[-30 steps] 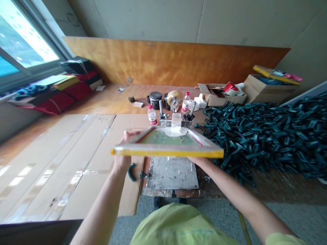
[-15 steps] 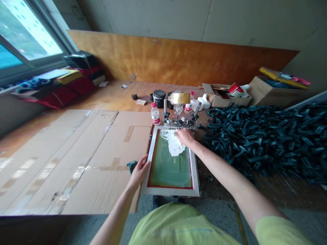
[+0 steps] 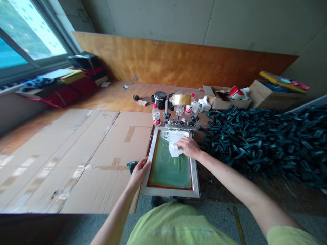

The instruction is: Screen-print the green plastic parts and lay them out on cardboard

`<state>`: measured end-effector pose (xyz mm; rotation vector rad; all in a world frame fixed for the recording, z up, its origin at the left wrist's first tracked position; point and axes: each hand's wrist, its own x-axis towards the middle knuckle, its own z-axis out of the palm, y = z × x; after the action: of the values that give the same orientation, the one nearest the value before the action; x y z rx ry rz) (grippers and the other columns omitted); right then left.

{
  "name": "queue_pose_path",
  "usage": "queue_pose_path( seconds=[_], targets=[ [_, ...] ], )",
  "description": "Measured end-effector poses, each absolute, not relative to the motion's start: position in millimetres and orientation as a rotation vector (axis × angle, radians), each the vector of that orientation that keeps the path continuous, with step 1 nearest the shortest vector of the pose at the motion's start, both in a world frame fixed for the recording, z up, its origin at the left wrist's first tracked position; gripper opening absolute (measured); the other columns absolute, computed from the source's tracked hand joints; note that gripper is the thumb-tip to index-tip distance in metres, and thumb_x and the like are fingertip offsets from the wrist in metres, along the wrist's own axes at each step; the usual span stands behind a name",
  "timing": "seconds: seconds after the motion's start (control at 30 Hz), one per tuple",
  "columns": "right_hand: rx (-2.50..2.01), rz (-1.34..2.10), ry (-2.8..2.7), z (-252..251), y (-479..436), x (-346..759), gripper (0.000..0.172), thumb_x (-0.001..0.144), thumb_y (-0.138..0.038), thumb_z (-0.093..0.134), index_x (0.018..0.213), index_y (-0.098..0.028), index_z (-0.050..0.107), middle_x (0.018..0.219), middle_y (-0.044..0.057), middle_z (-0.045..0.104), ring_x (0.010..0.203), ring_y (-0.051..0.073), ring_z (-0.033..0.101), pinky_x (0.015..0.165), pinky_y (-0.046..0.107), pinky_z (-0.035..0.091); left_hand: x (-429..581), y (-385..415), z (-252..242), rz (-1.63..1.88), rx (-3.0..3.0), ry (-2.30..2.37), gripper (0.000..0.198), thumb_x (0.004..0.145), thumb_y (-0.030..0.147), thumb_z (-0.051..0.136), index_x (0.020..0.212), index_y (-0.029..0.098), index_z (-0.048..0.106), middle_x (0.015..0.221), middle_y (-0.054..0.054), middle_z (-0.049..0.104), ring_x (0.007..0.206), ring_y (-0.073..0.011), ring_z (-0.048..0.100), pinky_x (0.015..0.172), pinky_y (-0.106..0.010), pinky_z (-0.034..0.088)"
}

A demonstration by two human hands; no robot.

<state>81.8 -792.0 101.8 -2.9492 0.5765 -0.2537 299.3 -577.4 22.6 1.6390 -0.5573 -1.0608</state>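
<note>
On a wooden table [image 3: 117,92] against a grey wall [image 3: 163,20], flattened cardboard [image 3: 102,146] covers the left part, below a window [image 3: 33,37]; a wooden board [image 3: 153,61] stands along the back; a heap of dark green plastic parts [image 3: 250,139] fills the right; black tubs [image 3: 160,100] and a red-capped bottle [image 3: 156,117] stand behind the metal clamp [image 3: 178,126]. A pale frame [image 3: 173,192] lies flat before that clamp, its green screen [image 3: 168,173] facing up; the left hand [image 3: 139,173] touches its left rail, thumb on top, though one cannot tell whether the fingers clasp it from beneath; the right hand [image 3: 190,147] pinches a white scraper [image 3: 174,140] near the screen's far end; the scraper lies to the left of those fingertips, amid white paste.
</note>
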Motion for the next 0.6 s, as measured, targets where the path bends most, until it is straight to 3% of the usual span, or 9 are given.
queue_pose_path(
  seconds=[0.13,0.27,0.47,0.6],
  targets=[
    [-2.961,-0.296,0.529,81.7,-773.6,71.2,0.023,0.086,-0.007,0.049,0.093,-0.017,0.068,0.093,0.008,0.067,0.093,0.021,0.056,0.076,0.029,0.043,299.4,-577.0,25.0,-1.060,1.655,-0.548,0.063,0.073,0.058,0.066,0.118,0.015,0.060,0.079,-0.004,0.070,0.070,-0.0188,0.065,0.059,-0.026,0.049],
    [-2.836,-0.376,0.583,93.1,-791.3,74.0,0.016,0.087,-0.016,0.059,0.098,-0.022,0.068,0.096,0.004,0.066,0.092,0.018,0.058,0.078,0.027,0.045,298.8,-577.7,30.9,-1.099,1.621,-0.510,0.062,0.071,0.057,0.069,0.118,0.016,0.059,0.080,-0.003,0.071,0.069,-0.0177,0.065,0.059,-0.025,0.049],
    [-2.750,-0.299,0.995,127.2,-853.6,121.9,0.065,0.080,-0.026,0.071,0.140,-0.031,0.046,0.109,0.006,0.061,0.090,0.021,0.061,0.077,0.029,0.046,299.8,-579.4,78.2,-1.176,1.563,-0.476,0.079,0.068,0.056,0.073,0.134,0.020,0.049,0.075,0.000,0.070,0.061,-0.0162,0.064,0.053,-0.024,0.047],
    [-2.718,-0.569,1.280,135.4,-882.6,104.8,0.062,0.084,-0.032,0.066,0.142,-0.030,0.043,0.116,0.010,0.059,0.097,0.025,0.060,0.077,0.032,0.046,308.0,-589.3,124.5,-1.136,1.497,-0.498,0.062,0.075,0.063,0.063,0.118,0.019,0.062,0.079,-0.001,0.069,0.059,-0.0141,0.061,0.052,-0.023,0.045]
  ],
)
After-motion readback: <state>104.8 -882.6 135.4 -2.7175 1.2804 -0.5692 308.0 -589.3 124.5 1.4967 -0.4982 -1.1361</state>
